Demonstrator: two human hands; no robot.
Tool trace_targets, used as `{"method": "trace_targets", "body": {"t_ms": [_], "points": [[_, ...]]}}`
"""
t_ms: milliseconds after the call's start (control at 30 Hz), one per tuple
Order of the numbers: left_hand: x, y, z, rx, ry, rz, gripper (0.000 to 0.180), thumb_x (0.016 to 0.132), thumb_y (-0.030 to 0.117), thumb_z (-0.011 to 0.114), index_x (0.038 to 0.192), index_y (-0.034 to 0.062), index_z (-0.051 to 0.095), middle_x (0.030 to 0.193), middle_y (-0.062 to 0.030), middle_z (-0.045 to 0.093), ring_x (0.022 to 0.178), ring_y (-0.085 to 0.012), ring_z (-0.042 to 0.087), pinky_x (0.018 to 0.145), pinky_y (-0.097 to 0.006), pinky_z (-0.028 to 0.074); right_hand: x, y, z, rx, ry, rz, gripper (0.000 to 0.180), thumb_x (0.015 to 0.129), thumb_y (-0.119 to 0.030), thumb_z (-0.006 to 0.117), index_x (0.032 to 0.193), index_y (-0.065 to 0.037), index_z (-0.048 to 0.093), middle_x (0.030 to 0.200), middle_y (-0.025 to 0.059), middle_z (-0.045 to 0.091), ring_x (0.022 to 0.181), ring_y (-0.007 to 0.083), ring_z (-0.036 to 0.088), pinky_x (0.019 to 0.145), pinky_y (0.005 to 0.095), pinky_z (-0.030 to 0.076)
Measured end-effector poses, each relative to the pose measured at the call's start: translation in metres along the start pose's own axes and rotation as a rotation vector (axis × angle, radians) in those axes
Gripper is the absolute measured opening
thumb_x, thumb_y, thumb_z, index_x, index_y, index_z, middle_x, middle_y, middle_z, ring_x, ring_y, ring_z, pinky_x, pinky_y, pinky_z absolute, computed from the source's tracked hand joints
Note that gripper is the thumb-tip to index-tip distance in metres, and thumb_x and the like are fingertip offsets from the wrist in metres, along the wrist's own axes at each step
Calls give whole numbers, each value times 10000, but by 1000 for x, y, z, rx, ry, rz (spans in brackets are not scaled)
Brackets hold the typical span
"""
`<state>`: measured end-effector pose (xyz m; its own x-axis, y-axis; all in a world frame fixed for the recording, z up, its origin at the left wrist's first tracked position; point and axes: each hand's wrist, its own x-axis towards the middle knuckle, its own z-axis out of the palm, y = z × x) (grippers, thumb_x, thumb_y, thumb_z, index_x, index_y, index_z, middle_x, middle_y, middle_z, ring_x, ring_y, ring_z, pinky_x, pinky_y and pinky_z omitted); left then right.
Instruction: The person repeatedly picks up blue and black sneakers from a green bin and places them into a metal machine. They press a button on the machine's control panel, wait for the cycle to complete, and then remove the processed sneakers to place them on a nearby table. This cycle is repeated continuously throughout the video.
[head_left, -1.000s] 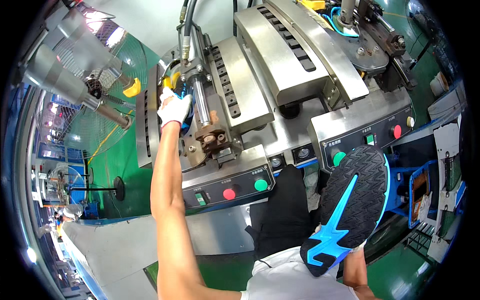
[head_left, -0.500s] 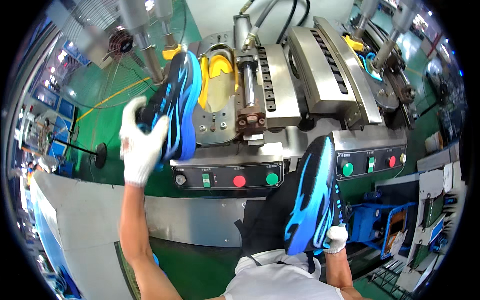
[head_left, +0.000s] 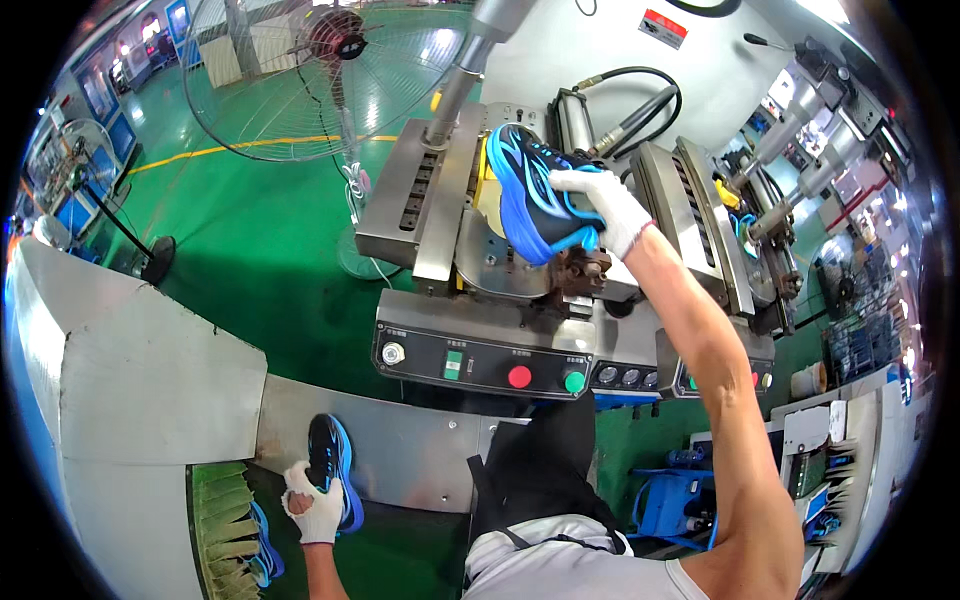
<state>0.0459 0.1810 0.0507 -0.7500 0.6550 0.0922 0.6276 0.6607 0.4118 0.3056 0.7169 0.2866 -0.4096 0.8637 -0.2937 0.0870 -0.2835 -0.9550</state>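
Observation:
My right hand [head_left: 612, 207], in a white knit glove, grips a black and blue sneaker [head_left: 522, 190] by its heel end. That shoe is tilted above the left station of a metal pressing machine [head_left: 500, 265], its bright blue sole side turned left. Low on the left, my gloved left hand [head_left: 314, 508] has its fingers round the heel end of a second sneaker [head_left: 345, 462] of the same kind. This shoe is over a flat steel strip [head_left: 400, 450]; I cannot tell whether it rests there. Part of the yellow pad in the station shows behind the right-hand shoe.
A control panel [head_left: 485, 355] with red and green buttons runs along the machine's front. A wire-caged fan [head_left: 340, 40] stands at the far left. Another shoe [head_left: 265, 550] lies by a bristled green opening [head_left: 220, 520]. A blue frame [head_left: 670, 505] stands at right.
My left hand has come down from the machine to the steel strip with a shoe. My right hand has risen from the lower right to the left station with the other. The view has shifted left.

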Motion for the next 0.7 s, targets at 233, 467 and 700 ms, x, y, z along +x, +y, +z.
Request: {"method": "trace_targets", "body": {"t_ms": [233, 467, 700], "points": [[-19, -19, 30, -50, -15, 32, 597, 725, 181, 839, 1254, 42, 598, 1219, -201, 585, 1064, -418, 630, 906, -523, 529, 141, -9, 19, -446, 158, 225, 298, 861, -158, 808, 1113, -23, 724, 1001, 104, 709, 778, 265, 701, 638, 514, 615], [-18, -34, 35, -153, -158, 14, 622, 767, 104, 816, 1311, -5, 533, 1357, -252, 552, 1195, -456, 602, 984, -521, 526, 229, 32, 20, -1211, 185, 67, 458, 686, -144, 887, 1088, 50, 786, 1034, 169, 776, 898, 255, 731, 720, 408, 592], [-22, -35, 38, -133, -148, 35, 656, 788, 106, 807, 1355, 10, 491, 1397, -241, 534, 1171, -454, 627, 965, -519, 546, 182, 14, 58, -950, 302, 10, 524, 734, -199, 899, 1182, 35, 762, 1065, 192, 774, 923, 284, 741, 835, 456, 610]]}}
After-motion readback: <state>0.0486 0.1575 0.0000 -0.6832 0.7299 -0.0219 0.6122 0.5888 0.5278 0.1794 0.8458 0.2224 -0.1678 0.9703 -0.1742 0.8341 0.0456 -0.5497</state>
